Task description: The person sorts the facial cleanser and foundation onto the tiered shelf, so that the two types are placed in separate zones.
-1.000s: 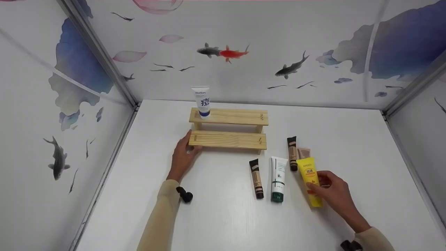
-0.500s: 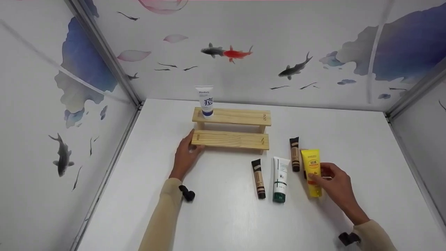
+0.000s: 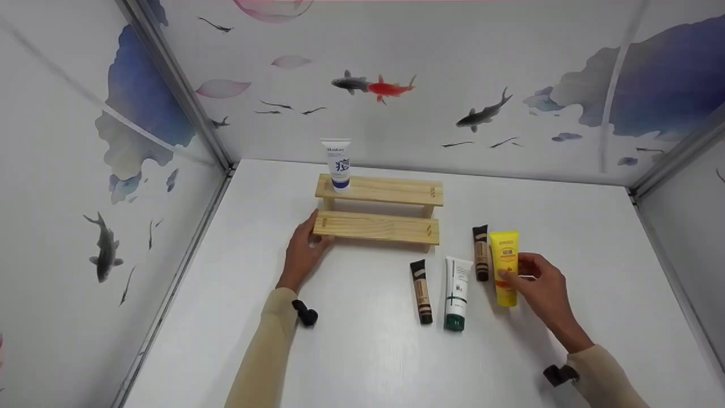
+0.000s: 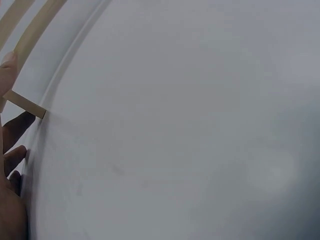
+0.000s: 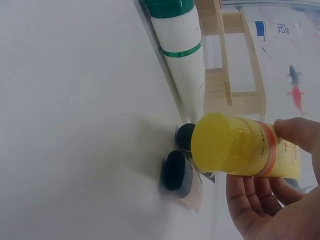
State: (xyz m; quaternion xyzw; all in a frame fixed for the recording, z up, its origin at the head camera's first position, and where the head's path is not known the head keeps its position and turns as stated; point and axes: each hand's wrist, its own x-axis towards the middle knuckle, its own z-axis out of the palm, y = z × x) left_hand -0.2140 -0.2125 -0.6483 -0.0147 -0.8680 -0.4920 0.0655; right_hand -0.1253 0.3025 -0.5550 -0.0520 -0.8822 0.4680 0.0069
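My right hand pinches a yellow squeeze tube between thumb and fingers, cap end toward me. In the right wrist view the yellow tube is held off the table, over a dark-capped pinkish tube that it hides in the head view. At the left end of a two-tier wooden display rack, my left hand grips the lower board, thumb in front and fingers at its side. A white tube with blue cap stands on the upper board's left end.
On the white table, right of the rack, lie a brown-and-black tube, a white tube with green cap and another brown-and-black tube. Printed wall panels enclose the table at the back and sides.
My right hand has carried the yellow tube away from me, up beside the farther brown tube, now covering the pinkish one. The left hand stays on the rack. The head view has shifted slightly.
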